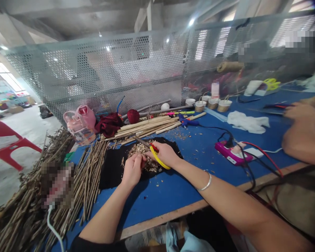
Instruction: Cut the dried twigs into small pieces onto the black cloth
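My right hand (166,154) is closed around scissors (157,158) with yellow and red handles. Their dark blade points up and left, over a heap of pale chips (136,149). Close beside it, my left hand (133,168) is at the near side of the heap with its fingers pinched together; whatever they hold is hidden. The chips lie on a black cloth (110,169) spread over the blue table (189,185).
Brown sticks (93,178) are piled at left, peeled sticks (147,124) behind the cloth. A blue glue gun (185,120), pink power strip (232,154) with cables and white gloves (248,122) lie rightward. Another person's arm (304,136) is at right. A pink jug (80,124) stands back left.
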